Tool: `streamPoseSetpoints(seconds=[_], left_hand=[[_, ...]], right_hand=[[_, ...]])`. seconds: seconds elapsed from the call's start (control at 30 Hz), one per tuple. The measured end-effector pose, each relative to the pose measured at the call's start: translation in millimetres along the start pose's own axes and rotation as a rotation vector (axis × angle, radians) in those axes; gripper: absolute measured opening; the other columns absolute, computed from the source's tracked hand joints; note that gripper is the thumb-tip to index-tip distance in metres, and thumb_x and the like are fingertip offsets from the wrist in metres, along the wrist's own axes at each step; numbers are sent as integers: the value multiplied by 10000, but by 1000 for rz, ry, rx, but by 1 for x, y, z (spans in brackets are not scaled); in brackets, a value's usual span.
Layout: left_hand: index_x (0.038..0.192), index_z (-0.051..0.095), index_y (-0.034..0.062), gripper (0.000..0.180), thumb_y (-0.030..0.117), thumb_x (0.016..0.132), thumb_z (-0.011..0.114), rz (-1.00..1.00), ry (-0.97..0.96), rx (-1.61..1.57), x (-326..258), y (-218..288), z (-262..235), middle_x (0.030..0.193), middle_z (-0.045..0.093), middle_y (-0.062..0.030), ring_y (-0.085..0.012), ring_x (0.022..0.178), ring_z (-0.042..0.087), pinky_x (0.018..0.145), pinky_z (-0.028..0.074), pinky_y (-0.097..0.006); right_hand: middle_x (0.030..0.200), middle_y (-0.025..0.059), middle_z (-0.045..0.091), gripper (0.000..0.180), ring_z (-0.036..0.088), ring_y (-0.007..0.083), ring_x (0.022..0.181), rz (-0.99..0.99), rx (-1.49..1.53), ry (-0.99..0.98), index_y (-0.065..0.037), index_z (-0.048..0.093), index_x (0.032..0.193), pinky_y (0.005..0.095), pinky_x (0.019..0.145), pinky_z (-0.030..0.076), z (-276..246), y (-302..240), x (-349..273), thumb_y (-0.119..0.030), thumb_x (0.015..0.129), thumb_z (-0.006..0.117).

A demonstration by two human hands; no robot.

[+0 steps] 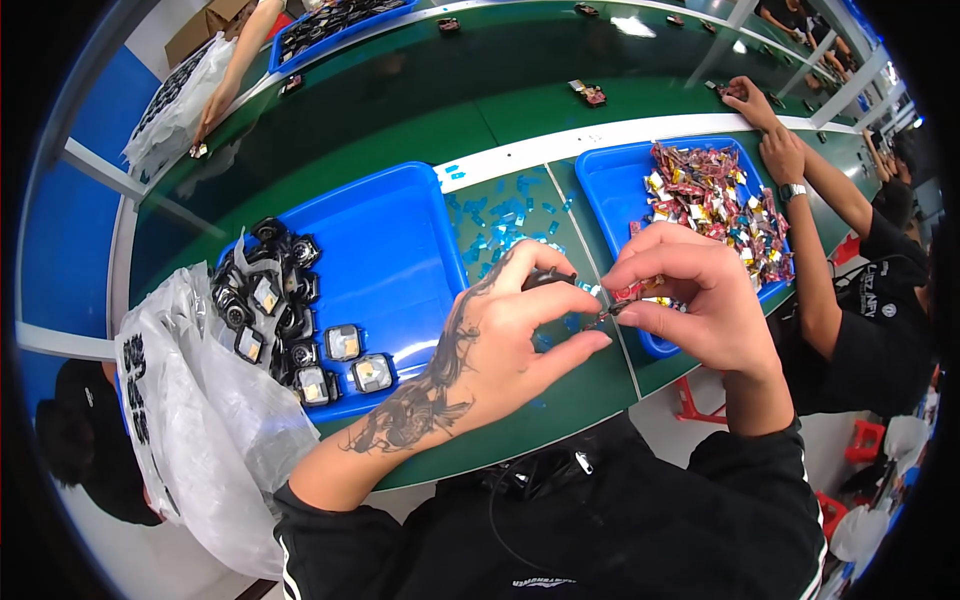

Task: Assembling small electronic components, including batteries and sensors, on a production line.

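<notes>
In front of my body, both hands meet over the green bench. My left hand, with its tattooed forearm, is closed on a small black plastic part, mostly hidden by the fingers. My right hand pinches a small red circuit board against the black part's right end. Whether the two are joined I cannot tell. On the left, a blue tray holds several black housings, some showing pale square faces. To the right, another blue tray is heaped with red boards with white and yellow pieces.
Blue film scraps litter the bench between the trays. A crumpled plastic bag drapes over the left tray's side. Beyond a white rail runs a green conveyor carrying scattered boards. Co-workers' arms reach in at right and upper left.
</notes>
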State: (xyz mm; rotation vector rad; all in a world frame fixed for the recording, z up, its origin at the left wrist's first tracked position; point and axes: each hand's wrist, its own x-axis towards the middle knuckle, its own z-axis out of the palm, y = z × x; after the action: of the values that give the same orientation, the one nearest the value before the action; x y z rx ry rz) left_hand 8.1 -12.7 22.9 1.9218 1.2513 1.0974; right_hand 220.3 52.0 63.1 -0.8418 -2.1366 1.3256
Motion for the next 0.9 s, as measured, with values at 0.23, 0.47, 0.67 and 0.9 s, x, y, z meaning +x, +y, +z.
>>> streamPoseSetpoints(seconds=[0.23, 0.47, 0.67, 0.9], left_hand=[[941, 721, 30, 181, 44, 770, 781, -75, -12, -133, -3, 0, 0, 1025, 604, -91, -156, 853, 649, 681, 523, -260], [904, 693, 12, 125, -13, 785, 723, 27, 77, -69, -4, 0, 5, 1033, 604, -100, -149, 822, 651, 673, 533, -264], [890, 671, 41, 208, 12, 705, 761, 227, 253, 153, -3, -1, 11, 999, 605, -89, -249, 809, 660, 668, 524, -345], [912, 699, 40, 279, 20, 652, 796, 331, 289, 226, -6, -2, 13, 1012, 633, -95, -252, 838, 661, 674, 519, -354]], right_hand=[[1010, 87, 627, 346, 650, 169, 932, -79, -17, 27, -18, 709, 1071, 284, 793, 582, 7, 0, 1, 91, 743, 726], [1042, 93, 635, 379, 641, 165, 929, -109, 3, 71, -36, 700, 1090, 261, 738, 570, 11, 4, -2, 85, 733, 736], [1040, 93, 637, 408, 631, 177, 919, -210, -24, 165, -29, 682, 1110, 257, 667, 537, 17, 7, -5, 96, 725, 730], [1037, 118, 638, 422, 633, 194, 918, -277, 40, 220, -10, 673, 1114, 273, 724, 582, 21, 1, -11, 117, 714, 722]])
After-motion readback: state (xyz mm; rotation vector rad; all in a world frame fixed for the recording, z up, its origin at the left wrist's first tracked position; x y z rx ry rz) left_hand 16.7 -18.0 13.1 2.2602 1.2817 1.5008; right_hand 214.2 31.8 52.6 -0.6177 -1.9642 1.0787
